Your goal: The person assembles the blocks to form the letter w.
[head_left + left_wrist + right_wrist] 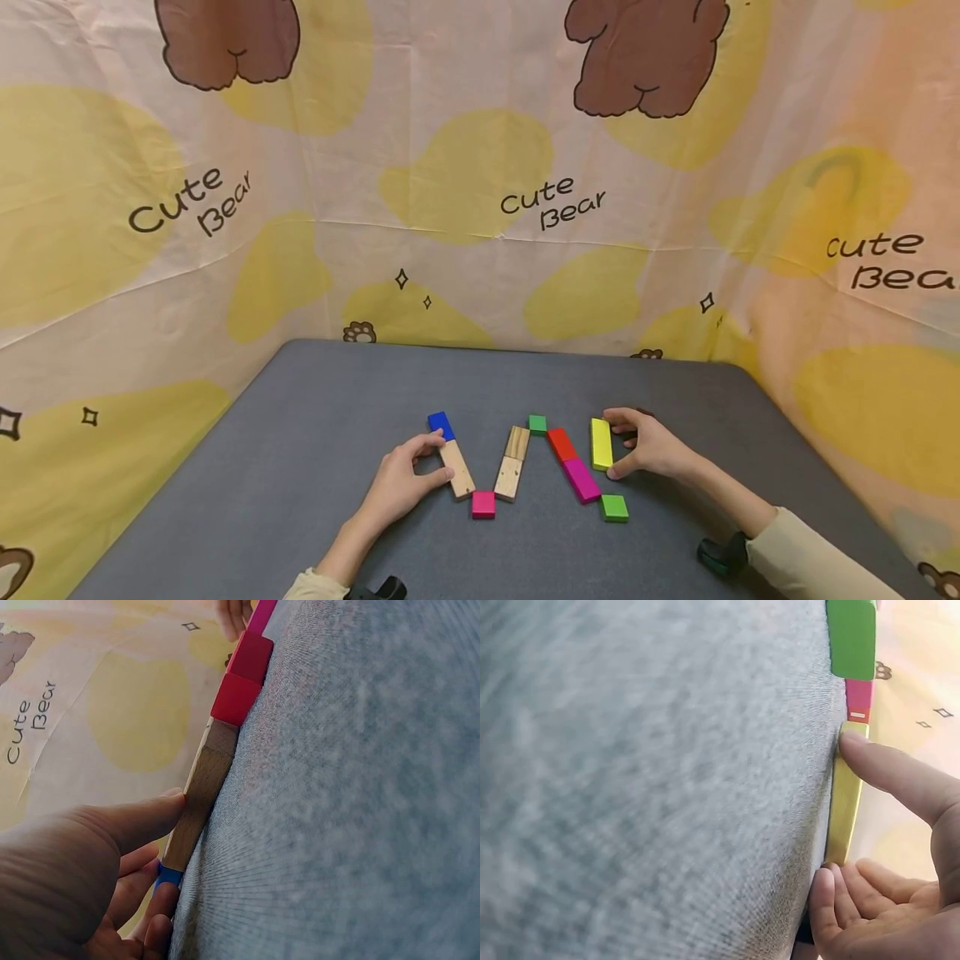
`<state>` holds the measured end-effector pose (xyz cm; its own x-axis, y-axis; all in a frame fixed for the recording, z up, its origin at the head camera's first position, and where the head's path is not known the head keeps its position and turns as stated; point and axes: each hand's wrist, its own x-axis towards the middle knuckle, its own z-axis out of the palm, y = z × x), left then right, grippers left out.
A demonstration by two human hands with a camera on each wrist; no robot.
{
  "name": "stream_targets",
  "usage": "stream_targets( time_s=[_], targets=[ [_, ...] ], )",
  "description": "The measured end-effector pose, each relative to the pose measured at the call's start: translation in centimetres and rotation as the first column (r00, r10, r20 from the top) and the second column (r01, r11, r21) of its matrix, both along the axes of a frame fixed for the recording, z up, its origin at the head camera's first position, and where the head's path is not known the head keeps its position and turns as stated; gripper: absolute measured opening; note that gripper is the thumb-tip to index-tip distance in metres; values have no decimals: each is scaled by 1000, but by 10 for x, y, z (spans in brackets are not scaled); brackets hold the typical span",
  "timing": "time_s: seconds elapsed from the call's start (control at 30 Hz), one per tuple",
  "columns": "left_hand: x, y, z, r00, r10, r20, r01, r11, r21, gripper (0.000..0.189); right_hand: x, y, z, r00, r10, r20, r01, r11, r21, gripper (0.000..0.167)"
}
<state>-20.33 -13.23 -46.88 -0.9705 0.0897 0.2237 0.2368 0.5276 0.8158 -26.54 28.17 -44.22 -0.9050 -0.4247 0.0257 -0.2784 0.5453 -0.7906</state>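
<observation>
A zigzag of coloured and plain wooden blocks lies on the grey table. My left hand is at its left end, index fingertip by the blue block and thumb against the side of the long plain wooden block. My right hand grips the yellow block lengthwise. In the right wrist view the thumb presses its near end and the fingertips lie at its far end. Left of the yellow block slant a red block and a magenta block. A green block sits just below the yellow one.
A pink-red block lies at the bottom of the left V. Two plain wooden blocks rise from it to a small green block. Around the grey table hangs a printed cloth with bears.
</observation>
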Motion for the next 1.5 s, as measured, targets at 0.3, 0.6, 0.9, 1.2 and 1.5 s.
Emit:
stream_targets(
  time_s=[0.3,0.6,0.9,1.2,1.5],
  targets=[
    [0,-2,-3,1000,-10,-6,10,1000,5,42,2,-2,-3,997,-81,9,81,997,2,96],
    [-4,-1,-3,1000,-3,-12,4,1000,13,41,8,10,7,993,-103,63,106,994,-40,97],
    [-4,0,-3,1000,-6,-2,6,1000,18,40,48,20,21,959,-265,103,271,962,-46,99],
    [-5,-2,-3,1000,-6,12,6,1000,3,42,79,19,18,904,-405,136,413,910,-33,101],
    [-5,-1,-1,1000,0,14,0,1000,-8,42,73,12,5,911,-397,113,401,916,-14,98]
  ],
)
